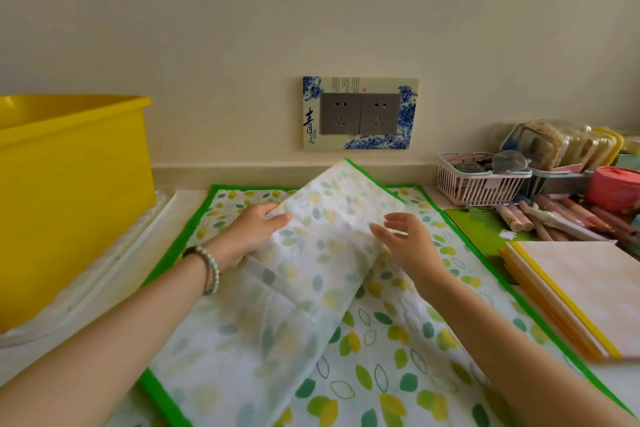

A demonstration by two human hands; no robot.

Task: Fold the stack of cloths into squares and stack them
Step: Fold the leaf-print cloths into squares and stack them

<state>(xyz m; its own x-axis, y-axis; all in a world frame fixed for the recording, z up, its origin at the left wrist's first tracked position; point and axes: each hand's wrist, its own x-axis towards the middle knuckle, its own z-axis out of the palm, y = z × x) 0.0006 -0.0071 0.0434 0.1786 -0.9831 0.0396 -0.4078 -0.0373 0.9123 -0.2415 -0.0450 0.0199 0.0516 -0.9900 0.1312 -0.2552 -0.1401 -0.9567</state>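
Cloth: the leaf-print cloth (pixel 332 253) lies spread before the person, one part lifted into a fold.
Left hand: the left hand (pixel 252 236) pinches the raised flap's edge.
Right hand: the right hand (pixel 408 243) hovers loose-fingered beside it, holding nothing.
Handling: looks light, thin and floppy (it sags mid-fold), so it is best taken at the green-bound corners.

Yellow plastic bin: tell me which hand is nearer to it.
Left. The left hand grips the leaf-print cloth to the right of the yellow plastic bin; the right hand is farther right, beyond the raised fold.
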